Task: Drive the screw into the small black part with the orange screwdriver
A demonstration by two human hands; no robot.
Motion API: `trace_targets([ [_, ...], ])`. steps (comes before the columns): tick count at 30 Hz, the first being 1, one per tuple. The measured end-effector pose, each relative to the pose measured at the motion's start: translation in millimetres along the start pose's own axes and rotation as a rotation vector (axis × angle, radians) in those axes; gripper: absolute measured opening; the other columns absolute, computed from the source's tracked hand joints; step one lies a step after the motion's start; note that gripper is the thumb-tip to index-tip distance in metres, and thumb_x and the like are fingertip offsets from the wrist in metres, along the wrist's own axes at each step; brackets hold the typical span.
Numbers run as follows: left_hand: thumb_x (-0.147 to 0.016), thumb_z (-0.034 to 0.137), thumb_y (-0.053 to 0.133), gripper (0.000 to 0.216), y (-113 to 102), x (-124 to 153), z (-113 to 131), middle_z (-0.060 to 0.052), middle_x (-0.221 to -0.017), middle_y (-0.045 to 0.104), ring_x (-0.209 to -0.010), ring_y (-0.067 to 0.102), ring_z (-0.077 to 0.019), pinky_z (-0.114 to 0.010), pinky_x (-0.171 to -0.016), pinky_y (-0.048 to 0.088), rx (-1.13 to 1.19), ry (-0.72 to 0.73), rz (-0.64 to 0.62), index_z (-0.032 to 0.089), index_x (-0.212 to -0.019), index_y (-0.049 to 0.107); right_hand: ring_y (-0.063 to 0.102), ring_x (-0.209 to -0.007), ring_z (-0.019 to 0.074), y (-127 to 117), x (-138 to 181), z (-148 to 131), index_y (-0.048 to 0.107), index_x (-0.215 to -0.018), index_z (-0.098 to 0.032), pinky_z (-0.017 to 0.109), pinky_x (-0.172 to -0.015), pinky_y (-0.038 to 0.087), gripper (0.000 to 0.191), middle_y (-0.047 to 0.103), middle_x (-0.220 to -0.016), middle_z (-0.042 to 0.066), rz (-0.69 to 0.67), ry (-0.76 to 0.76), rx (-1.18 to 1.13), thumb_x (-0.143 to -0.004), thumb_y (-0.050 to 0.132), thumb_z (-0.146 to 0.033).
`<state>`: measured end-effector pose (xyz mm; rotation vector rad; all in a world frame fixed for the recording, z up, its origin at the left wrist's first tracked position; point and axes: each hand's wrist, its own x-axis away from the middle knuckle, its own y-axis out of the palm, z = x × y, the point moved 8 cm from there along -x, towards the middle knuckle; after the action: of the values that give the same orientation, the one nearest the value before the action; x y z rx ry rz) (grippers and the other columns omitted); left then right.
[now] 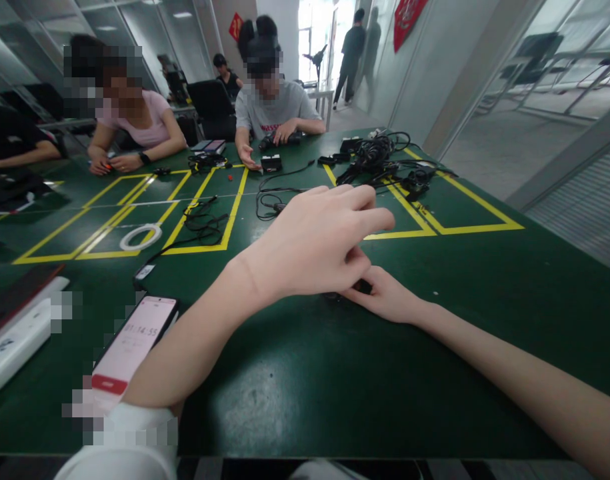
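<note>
My left hand (317, 240) reaches across the middle of the view, its back toward me. Its fingers are bent and drawn together with the thumb; whatever they may hold is hidden. Just below and to the right, my right hand (392, 297) rests low over the green table (435, 387), fingers closed. A small dark piece (365, 287) shows between its thumb and fingers, too covered to name. The two hands meet or overlap at the fingertips. Beyond my left hand lies a thin black cable (269, 207).
A phone with a lit timer (139, 333) lies beside my left forearm, near a white power strip (19, 340). Farther off are a white ring (141, 237), loose black cables (205, 227), and a large cable heap (372, 157). Two people (279, 107) sit working across the table.
</note>
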<state>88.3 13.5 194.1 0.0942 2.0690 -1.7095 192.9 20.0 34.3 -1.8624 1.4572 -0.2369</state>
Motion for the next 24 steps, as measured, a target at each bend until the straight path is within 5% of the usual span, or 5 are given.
trace_targets([
  [5,-0.098,0.016,0.044,0.035,-0.1,0.7,-2.4,-0.007,-0.118,0.069,-0.085,0.068,-0.0179,-0.031,-0.068,0.051,-0.005,-0.034,-0.008,0.02,-0.121,0.069,0.061,-0.064,0.0186,2.6,-0.3,-0.7,0.071,-0.1,-0.02,0.031,-0.061,0.049,0.019,0.069,-0.078,0.003,-0.034,-0.007,0.002,-0.096,0.063,-0.038],
  [9,-0.091,0.014,0.052,0.033,-0.9,0.6,-0.4,-0.007,-0.118,0.069,-0.098,0.068,-0.0212,-0.034,-0.08,0.054,0.009,-0.004,0.005,0.018,-0.118,0.071,0.06,-0.063,0.0183,1.3,-0.5,-0.2,0.071,-0.101,-0.02,0.03,-0.06,0.048,0.02,0.067,-0.075,0.001,-0.011,-0.01,-0.003,-0.094,0.067,-0.038],
  [14,-0.098,0.017,0.044,0.034,-0.2,1.4,-3.8,-0.007,-0.117,0.069,-0.088,0.067,-0.0186,-0.032,-0.071,0.051,-0.018,-0.035,-0.003,0.019,-0.121,0.069,0.061,-0.064,0.0182,3.8,0.3,4.2,0.07,-0.106,-0.02,0.03,-0.062,0.051,0.024,0.07,-0.081,0.002,-0.04,0.017,-0.019,-0.091,0.072,-0.039],
  [18,-0.092,0.016,0.05,0.031,-1.5,1.0,-3.0,-0.007,-0.109,0.07,-0.097,0.067,-0.0223,-0.035,-0.081,0.052,-0.039,-0.027,0.004,0.018,-0.116,0.071,0.062,-0.065,0.0193,2.6,0.4,5.5,0.069,-0.109,-0.02,0.031,-0.063,0.051,0.031,0.069,-0.079,0.001,-0.033,0.044,-0.01,-0.088,0.076,-0.042],
  [24,-0.1,0.021,0.045,0.033,-0.8,-1.3,-2.6,-0.007,-0.114,0.071,-0.089,0.069,-0.0205,-0.032,-0.068,0.049,-0.01,-0.062,-0.008,0.021,-0.123,0.069,0.06,-0.061,0.0201,5.7,0.1,7.3,0.07,-0.106,-0.023,0.032,-0.06,0.049,0.027,0.065,-0.071,-0.001,-0.047,0.083,-0.004,-0.087,0.078,-0.04],
])
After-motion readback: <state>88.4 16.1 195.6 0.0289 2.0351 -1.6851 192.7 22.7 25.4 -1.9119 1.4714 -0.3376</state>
